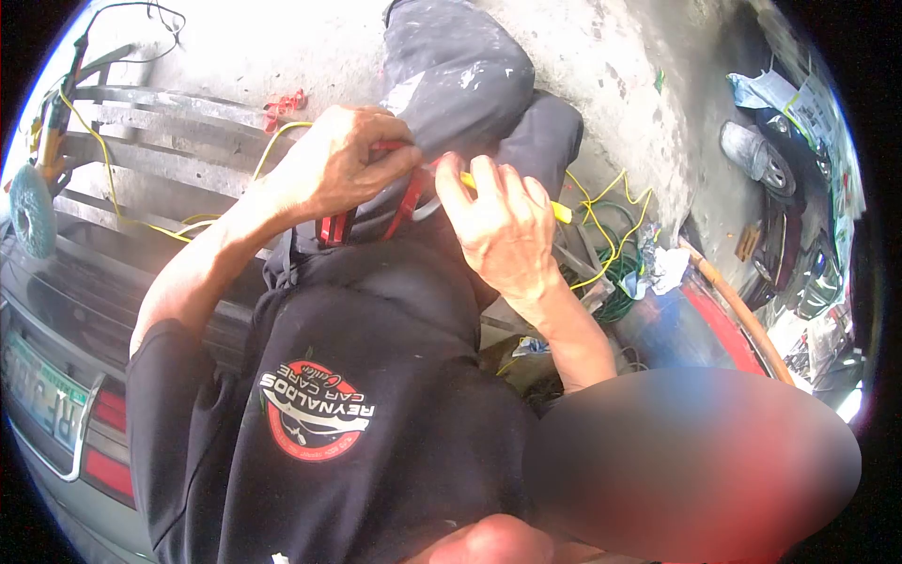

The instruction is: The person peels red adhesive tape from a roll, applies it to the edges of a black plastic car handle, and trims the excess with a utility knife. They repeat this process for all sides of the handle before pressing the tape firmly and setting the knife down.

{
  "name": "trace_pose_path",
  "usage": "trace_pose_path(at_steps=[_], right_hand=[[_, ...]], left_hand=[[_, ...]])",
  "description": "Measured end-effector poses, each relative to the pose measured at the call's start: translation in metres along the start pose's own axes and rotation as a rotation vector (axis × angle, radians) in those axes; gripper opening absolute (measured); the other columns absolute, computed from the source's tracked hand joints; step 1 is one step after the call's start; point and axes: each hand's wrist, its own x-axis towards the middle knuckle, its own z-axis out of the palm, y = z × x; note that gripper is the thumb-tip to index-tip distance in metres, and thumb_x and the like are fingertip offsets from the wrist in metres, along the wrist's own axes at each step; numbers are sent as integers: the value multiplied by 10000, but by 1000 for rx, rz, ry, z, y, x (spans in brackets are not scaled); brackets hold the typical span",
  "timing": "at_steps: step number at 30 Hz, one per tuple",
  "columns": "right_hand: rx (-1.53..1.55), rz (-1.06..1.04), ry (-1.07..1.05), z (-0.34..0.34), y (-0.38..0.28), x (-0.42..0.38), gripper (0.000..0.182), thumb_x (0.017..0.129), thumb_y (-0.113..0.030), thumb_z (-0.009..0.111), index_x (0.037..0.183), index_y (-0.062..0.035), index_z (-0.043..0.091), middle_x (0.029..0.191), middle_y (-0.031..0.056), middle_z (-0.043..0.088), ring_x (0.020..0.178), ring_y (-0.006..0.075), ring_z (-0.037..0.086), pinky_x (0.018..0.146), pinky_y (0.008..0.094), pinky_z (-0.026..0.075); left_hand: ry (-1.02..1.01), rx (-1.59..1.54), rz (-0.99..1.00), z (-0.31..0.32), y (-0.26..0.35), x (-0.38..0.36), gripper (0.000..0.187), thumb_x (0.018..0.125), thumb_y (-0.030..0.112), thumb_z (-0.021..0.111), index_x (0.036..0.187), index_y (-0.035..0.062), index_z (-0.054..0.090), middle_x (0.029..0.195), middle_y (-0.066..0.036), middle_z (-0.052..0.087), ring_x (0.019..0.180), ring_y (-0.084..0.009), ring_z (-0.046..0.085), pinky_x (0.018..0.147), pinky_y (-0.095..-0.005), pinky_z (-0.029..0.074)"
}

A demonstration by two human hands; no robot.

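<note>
Both hands meet in front of my lap, close together. My left hand (362, 164) is closed, thumb and fingers pinching a red strip (409, 202) that hangs over my lap. My right hand (503, 226) wraps around a slim yellow tool (564, 213); its end sticks out past the fingers on the right. The working tip of that tool lies near the left fingertips and is too small to make out. A second red piece with black edges (334, 228) hangs below my left wrist.
Curled red scraps (285, 108) lie on the concrete floor. At left are a dark car's tail light (111, 437) and a polisher with a pale blue pad (33, 211). Yellow cord (615, 235) and a green hose (615, 291) lie right. A blurred oval covers the lower right.
</note>
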Motion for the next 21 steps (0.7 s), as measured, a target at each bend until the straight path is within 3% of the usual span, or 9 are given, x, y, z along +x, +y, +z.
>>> trace_pose_path(at_steps=[11,16,21], right_hand=[[-61,-82,53,2,5,4,307,855,-208,586,1128,-79,638,826,25,535,674,161,556,572,330,423],[-74,-101,20,2,7,5,297,866,-232,600,1112,-69,627,861,31,570,696,155,558,591,327,411],[-65,-90,60,4,9,6,287,842,-200,595,1102,-85,639,797,21,512,650,160,553,547,330,429]], left_hand=[[9,-6,33,-3,0,1,205,900,190,704,935,-11,726,838,-164,699,776,-303,688,706,-395,526],[17,-16,39,-3,0,1,203,903,186,703,937,-14,723,836,-161,693,761,-289,684,675,-386,524],[12,-19,40,-2,-1,0,199,903,180,704,937,-16,721,831,-156,687,747,-281,679,653,-379,521]])
